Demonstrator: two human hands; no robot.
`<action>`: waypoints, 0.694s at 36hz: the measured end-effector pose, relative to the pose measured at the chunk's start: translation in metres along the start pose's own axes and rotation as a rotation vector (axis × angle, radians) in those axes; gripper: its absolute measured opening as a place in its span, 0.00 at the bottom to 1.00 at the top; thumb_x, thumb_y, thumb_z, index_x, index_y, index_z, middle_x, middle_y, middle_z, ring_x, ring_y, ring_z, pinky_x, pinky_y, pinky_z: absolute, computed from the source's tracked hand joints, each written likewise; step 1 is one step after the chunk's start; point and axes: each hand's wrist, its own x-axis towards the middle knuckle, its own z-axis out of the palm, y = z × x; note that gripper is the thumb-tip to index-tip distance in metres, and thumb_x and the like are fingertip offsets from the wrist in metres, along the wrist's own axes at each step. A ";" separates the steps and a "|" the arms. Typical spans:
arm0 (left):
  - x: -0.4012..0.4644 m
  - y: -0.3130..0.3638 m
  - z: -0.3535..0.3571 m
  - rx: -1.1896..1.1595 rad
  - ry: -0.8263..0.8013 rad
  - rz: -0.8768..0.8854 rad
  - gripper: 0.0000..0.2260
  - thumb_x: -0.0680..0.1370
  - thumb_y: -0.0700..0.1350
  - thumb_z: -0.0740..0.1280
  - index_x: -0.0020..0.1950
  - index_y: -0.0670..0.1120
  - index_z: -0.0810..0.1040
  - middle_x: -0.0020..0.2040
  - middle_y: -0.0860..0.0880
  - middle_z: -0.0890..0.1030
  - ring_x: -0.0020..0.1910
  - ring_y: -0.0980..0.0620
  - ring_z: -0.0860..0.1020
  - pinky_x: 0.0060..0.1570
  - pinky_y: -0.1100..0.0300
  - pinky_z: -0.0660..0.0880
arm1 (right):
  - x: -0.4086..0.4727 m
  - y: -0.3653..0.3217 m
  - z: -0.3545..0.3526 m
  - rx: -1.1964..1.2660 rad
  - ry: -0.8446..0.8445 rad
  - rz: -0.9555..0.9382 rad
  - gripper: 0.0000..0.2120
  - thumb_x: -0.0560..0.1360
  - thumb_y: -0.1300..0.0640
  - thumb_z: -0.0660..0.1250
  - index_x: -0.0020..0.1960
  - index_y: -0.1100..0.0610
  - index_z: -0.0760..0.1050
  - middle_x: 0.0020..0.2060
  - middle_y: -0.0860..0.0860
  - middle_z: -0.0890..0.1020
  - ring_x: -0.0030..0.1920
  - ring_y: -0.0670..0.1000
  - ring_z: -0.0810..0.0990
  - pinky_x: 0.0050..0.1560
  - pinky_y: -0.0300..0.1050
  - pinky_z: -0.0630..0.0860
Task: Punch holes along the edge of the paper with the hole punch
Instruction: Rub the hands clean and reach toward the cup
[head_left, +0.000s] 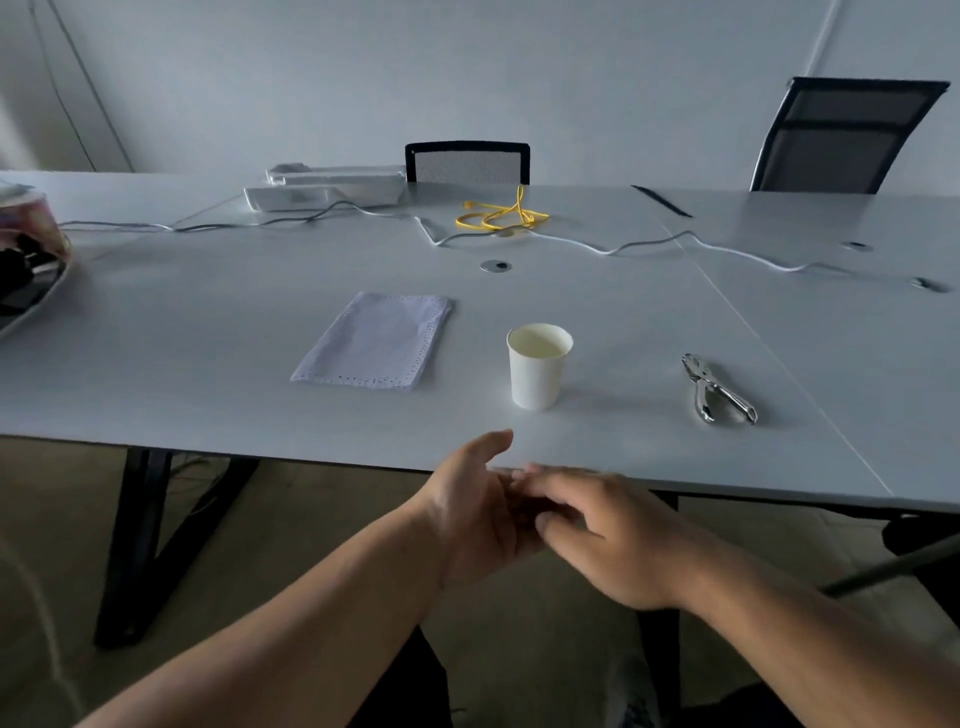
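Observation:
A white sheet of paper (375, 340) lies flat on the white table (208, 395), with rows of small holes along its near, right and far edges. The metal plier-type hole punch (716, 391) rests on the table to the right, well apart from the paper. My left hand (480, 512) and my right hand (608, 538) meet just below the table's near edge. Their fingers touch each other, loosely spread, and neither holds anything. Both hands are far from the paper and the punch.
A white paper cup (538, 365) stands upright between the paper and the punch. Farther back lie a coiled yellow cable (503, 215), a long white cable (649, 244) and white power strips (332, 187). Two black chairs (467, 162) stand behind the table. A bag (26, 244) sits at far left.

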 end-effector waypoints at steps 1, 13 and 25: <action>0.000 0.000 -0.001 0.006 -0.004 0.000 0.30 0.87 0.57 0.56 0.53 0.32 0.84 0.42 0.37 0.88 0.36 0.42 0.90 0.37 0.56 0.86 | -0.001 -0.005 -0.001 0.030 -0.028 0.000 0.22 0.77 0.49 0.59 0.68 0.45 0.79 0.67 0.41 0.83 0.68 0.37 0.77 0.71 0.42 0.73; -0.003 0.021 0.006 -0.052 0.028 0.070 0.26 0.87 0.56 0.60 0.64 0.31 0.77 0.54 0.31 0.85 0.53 0.34 0.86 0.54 0.44 0.83 | 0.023 0.032 -0.029 0.268 0.393 0.279 0.12 0.79 0.60 0.67 0.58 0.49 0.83 0.55 0.42 0.86 0.58 0.37 0.82 0.68 0.47 0.76; 0.018 0.130 0.071 0.489 0.106 0.753 0.17 0.85 0.54 0.62 0.55 0.42 0.83 0.55 0.40 0.87 0.59 0.41 0.86 0.62 0.51 0.82 | 0.061 0.033 -0.063 0.611 0.690 0.370 0.09 0.67 0.48 0.66 0.37 0.39 0.85 0.44 0.53 0.90 0.53 0.57 0.87 0.63 0.66 0.79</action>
